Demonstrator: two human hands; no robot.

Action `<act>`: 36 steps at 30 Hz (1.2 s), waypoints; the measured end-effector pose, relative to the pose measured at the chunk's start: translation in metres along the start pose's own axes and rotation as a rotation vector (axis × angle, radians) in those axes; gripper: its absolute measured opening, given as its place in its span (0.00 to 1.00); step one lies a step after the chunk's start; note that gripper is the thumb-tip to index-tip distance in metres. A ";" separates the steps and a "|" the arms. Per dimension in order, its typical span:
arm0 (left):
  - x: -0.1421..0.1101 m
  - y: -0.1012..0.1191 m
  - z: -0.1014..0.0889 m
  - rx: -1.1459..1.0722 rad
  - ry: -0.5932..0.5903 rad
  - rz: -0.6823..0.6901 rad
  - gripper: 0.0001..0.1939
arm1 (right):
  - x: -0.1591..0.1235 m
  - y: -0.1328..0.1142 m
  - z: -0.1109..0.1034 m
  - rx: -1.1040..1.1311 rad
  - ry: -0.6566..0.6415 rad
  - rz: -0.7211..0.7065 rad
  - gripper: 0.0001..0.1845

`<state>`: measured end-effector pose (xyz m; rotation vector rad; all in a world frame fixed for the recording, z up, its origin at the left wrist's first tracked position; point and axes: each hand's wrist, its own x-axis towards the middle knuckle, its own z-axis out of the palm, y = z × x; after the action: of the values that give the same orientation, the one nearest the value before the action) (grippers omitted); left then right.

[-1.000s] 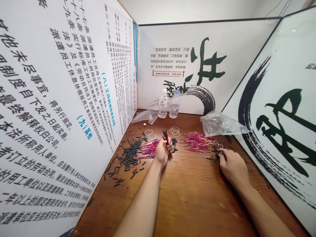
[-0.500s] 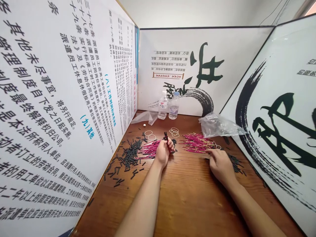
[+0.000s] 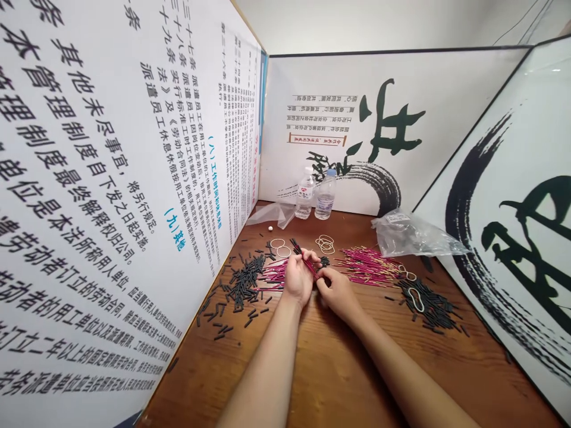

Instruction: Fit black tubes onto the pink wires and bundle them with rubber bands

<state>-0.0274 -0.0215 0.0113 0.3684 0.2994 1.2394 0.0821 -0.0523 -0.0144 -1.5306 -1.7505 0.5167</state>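
Note:
My left hand is closed around a few thin dark-red sticks with black ends, palm turned up and the black ends pointing away. My right hand meets it from the right, thumb and fingers pinched at the near ends of these sticks. What exactly the pinch holds is hidden. Right of the hands lies a heap of thin pink sticks with pale tips. A smaller bunch of pink sticks is just left of my left hand. Short black tubes form a left pile and a right pile.
Pale rubber bands lie behind the hands, with others at left and on the right tubes. Two water bottles stand at the back. A clear plastic bag rests at the right rear. Printed panels enclose the wooden table.
My right hand has moved left, from beside the right-hand tube pile to my left hand. The sticks in my left hand now lean more to the left. The view has shifted slightly.

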 end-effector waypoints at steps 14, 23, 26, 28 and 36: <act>0.002 -0.001 -0.001 0.142 0.056 0.081 0.06 | -0.007 0.003 -0.002 0.083 -0.031 -0.065 0.09; 0.004 0.000 -0.002 0.083 0.074 0.085 0.04 | -0.009 -0.001 0.000 0.022 -0.128 -0.172 0.11; 0.005 0.000 -0.002 0.088 0.086 0.103 0.04 | -0.009 -0.002 0.001 -0.032 -0.147 -0.178 0.13; 0.005 0.000 -0.002 0.098 0.092 0.107 0.04 | -0.010 -0.002 0.001 -0.063 -0.154 -0.170 0.13; 0.004 -0.001 -0.002 0.137 0.105 0.121 0.04 | -0.010 -0.003 -0.001 0.005 -0.129 -0.213 0.13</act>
<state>-0.0265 -0.0172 0.0092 0.4449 0.4595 1.3630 0.0804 -0.0631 -0.0144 -1.3120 -1.9817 0.5207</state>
